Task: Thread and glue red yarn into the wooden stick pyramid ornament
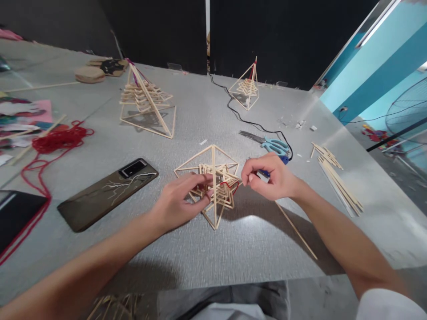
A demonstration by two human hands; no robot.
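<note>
Hands [178, 200] flank a stick frame [214, 206] — left one touching.

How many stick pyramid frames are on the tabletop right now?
3: the near frame at the left hand, the back-left frame beyond the phone, and the back-right frame beside the black cable. Sticks below the table edge may belong to another.
</note>
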